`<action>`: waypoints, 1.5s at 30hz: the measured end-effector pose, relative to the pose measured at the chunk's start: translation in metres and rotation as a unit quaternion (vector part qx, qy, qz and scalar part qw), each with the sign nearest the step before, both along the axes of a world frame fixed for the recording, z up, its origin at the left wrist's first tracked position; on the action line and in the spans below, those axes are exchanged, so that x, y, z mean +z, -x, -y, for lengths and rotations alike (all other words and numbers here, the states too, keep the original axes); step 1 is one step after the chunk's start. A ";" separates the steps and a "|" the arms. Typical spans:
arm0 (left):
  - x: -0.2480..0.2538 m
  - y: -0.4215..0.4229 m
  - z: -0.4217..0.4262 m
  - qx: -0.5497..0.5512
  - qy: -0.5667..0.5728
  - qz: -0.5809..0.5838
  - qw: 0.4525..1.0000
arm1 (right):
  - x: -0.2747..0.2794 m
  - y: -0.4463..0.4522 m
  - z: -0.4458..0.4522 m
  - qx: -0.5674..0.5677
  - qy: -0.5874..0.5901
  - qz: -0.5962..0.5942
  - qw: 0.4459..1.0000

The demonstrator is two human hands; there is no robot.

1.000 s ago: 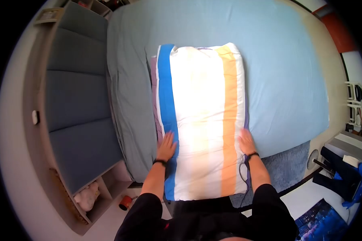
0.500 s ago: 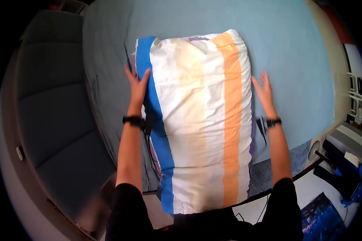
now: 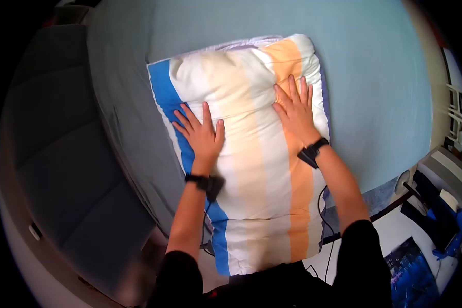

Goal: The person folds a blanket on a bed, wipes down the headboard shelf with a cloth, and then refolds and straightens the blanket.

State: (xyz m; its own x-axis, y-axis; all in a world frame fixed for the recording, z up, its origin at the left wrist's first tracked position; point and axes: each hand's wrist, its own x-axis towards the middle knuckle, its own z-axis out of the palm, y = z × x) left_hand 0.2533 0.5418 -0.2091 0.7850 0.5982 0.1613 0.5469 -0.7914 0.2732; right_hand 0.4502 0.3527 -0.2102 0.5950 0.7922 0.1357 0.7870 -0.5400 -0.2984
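Note:
A folded quilt (image 3: 251, 174) with blue, white, cream and orange stripes lies on the bed, its near end against my body. My left hand (image 3: 203, 136) rests palm down on its blue and white stripes, fingers spread. On the orange stripe near the right edge, my right hand (image 3: 297, 113) lies flat with its fingers apart. Both wrists carry black bands with small devices and cables. A pale lilac layer (image 3: 241, 45) shows along the quilt's far edge.
A blue-green sheet (image 3: 374, 92) covers the bed around the quilt. Dark grey padded panels (image 3: 56, 143) run along the left. At the lower right are a dark blue printed item (image 3: 413, 272), dark cloth (image 3: 436, 218) and white chairs (image 3: 457, 110).
Both hands have moved inward from beside the quilt onto its top. The quilt's far left corner now sits further left, and the lilac layer shows more at the far edge.

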 end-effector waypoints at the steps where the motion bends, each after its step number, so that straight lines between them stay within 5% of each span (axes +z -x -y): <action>1: -0.037 0.009 -0.002 -0.016 0.007 0.013 1.000 | -0.012 0.001 0.001 0.002 0.006 -0.008 1.000; 6: -0.113 0.012 -0.015 -0.059 -0.074 0.113 0.989 | -0.056 -0.017 0.005 0.021 -0.056 0.036 0.998; 11: -0.130 0.027 -0.013 -0.064 -0.024 0.082 0.994 | -0.072 -0.023 0.003 0.034 -0.131 0.045 0.990; 26: -0.086 0.011 -0.014 -0.078 -0.051 0.091 0.991 | -0.025 -0.023 0.007 0.051 -0.076 0.007 0.996; 32: 0.013 0.029 0.005 -0.088 0.144 0.047 0.984 | -0.010 -0.015 0.079 0.009 -0.100 -0.163 0.982; 33: 0.035 0.033 0.020 -0.133 0.172 0.069 0.974 | 0.006 0.007 0.084 0.024 -0.122 -0.315 0.941; 34: 0.051 0.033 0.039 -0.178 0.258 0.072 0.947 | 0.019 0.028 0.085 0.037 -0.142 -0.457 0.877; 35: 0.049 0.035 0.059 -0.210 0.400 0.063 0.890 | 0.039 0.056 0.067 0.124 -0.150 -0.461 0.866; 36: 0.043 0.028 0.070 -0.253 0.519 0.035 0.816 | 0.052 0.082 0.051 0.193 -0.095 -0.442 0.871; 37: 0.035 0.026 0.084 -0.156 0.700 -0.054 0.695 | 0.058 0.098 0.046 0.262 -0.036 -0.420 0.868; 39: -0.003 0.035 0.080 -0.155 0.722 -0.025 0.674 | 0.031 0.099 0.058 0.231 0.000 -0.450 0.863; 40: -0.016 0.048 0.073 -0.037 0.783 -0.023 0.621 | 0.018 0.095 0.066 0.198 0.035 -0.482 0.853; 41: -0.010 0.058 0.058 -0.009 0.784 -0.051 0.618 | 0.013 0.085 0.077 0.140 0.051 -0.487 0.861; 42: -0.013 0.072 0.044 -0.065 0.701 -0.085 0.705 | -0.003 0.075 0.090 0.124 -0.008 -0.510 0.851; 45: -0.018 0.130 0.019 -0.043 0.679 -0.032 0.732 | 0.005 0.054 0.138 0.054 0.039 -0.492 0.868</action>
